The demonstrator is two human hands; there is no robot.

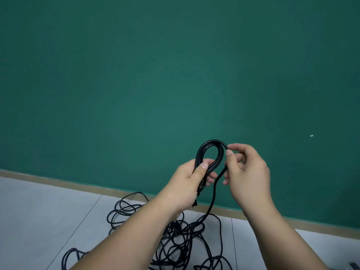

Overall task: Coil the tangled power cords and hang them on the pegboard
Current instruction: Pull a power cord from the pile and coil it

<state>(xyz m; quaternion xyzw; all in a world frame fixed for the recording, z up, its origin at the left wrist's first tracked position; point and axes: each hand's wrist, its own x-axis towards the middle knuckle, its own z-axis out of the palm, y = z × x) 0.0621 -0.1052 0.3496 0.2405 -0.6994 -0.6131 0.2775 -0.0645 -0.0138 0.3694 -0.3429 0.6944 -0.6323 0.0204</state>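
Note:
A small coil of black power cord (206,151) rises as a loop between my hands, in front of the green wall. My left hand (190,182) grips the bundled strands at the loop's base, thumb across them. My right hand (245,172) pinches the cord at the loop's right side between thumb and forefinger. One strand (213,195) drops from my right hand down to a tangled pile of black cords (175,236) on the floor. A plug end (194,204) shows below my left hand. No pegboard is in view.
A green wall (175,75) fills most of the view, with a tan baseboard (78,185) along its foot. The floor (39,221) is pale grey tile. A small white speck (311,135) sticks to the wall at right. A dark object (354,266) peeks in at the bottom right corner.

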